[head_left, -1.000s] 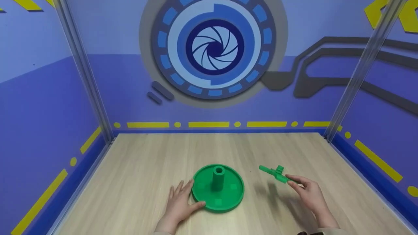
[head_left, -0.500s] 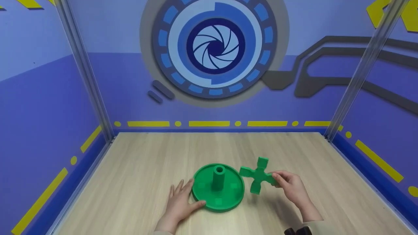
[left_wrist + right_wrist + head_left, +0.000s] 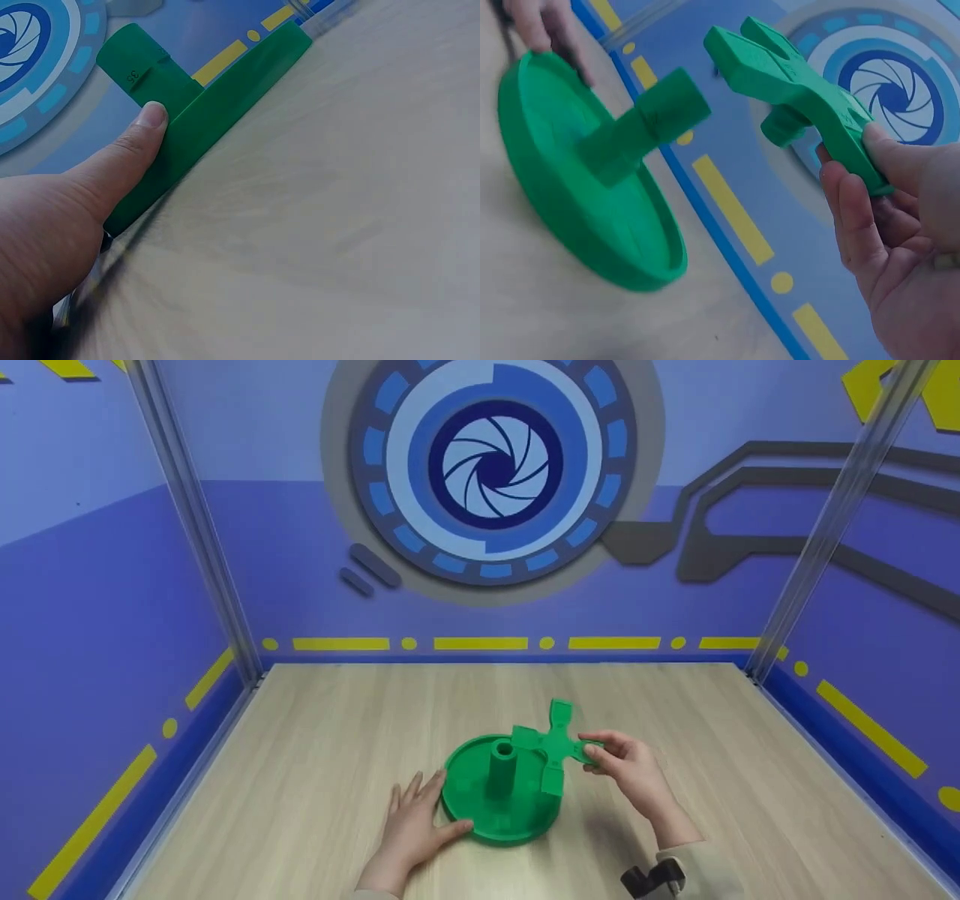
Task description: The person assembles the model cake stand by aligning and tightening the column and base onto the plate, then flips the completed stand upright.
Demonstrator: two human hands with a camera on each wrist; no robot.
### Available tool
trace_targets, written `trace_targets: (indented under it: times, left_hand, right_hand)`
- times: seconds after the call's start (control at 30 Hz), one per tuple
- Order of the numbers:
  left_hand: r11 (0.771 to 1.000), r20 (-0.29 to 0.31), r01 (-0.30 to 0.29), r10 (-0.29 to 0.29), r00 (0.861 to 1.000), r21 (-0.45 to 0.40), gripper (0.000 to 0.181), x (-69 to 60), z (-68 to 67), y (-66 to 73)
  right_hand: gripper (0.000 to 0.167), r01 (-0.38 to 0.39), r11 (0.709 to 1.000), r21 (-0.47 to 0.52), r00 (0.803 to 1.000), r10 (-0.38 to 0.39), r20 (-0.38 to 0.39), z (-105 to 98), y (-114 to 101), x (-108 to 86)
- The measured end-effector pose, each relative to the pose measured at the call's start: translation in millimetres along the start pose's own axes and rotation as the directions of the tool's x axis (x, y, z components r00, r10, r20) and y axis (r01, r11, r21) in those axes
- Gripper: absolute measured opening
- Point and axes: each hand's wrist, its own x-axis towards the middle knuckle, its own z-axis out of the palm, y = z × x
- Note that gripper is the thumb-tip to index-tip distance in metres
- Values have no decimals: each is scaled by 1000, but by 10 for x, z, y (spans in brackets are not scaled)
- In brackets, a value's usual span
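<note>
Step, seemingly: bringing cross (image 3: pixel 556 744) to post (image 3: pixel 501 780) | left hand (image 3: pixel 412 829): fingers spread, touching dish (image 3: pixel 499 835) on tabletop (image 3: pixel 352 720) | right hand (image 3: pixel 634 776): fingers pinching one cross arm; cross raised, tilted, apart from post | next likely calls for levelling cross, centring stub (image 3: pixel 781 127) over post

Round green tray (image 3: pixel 517 819) flat on the surface (image 3: pixel 337 735), hollow post (image 3: pixel 502 776) upright at its middle, green four-armed cross (image 3: pixel 557 744) held by its three-o'clock arm, raised clear of the post toward two o'clock
</note>
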Motion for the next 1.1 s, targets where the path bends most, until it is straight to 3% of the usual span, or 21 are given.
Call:
trace_targets:
  times: [0.17, 0.43, 0.57, 0.77, 1.1]
  left_hand:
    - [1000, -5, 3, -3, 1000, 0, 105, 2, 3, -3]
    - [1000, -5, 7, -7, 1000, 6, 103, 10, -17, 19]
    - [1000, -3, 3, -3, 1000, 10, 104, 11, -28, 22]
    - [1000, -8, -4, 4, 1000, -9, 105, 3, -22, 17]
    - [1000, 4, 11, -11, 1000, -6, 106, 4, -3, -1]
  right_hand:
    - [44, -32, 996, 78, 999, 29, 41, 152, -112, 115]
    - [38, -105, 986, 132, 994, 107, -11, 413, -116, 345]
    - [35, -115, 980, 160, 993, 115, 5, 495, -105, 396]
    - [36, -112, 980, 165, 992, 102, 68, 569, -97, 427]
    - [32, -154, 979, 130, 987, 148, 56, 621, -29, 458]
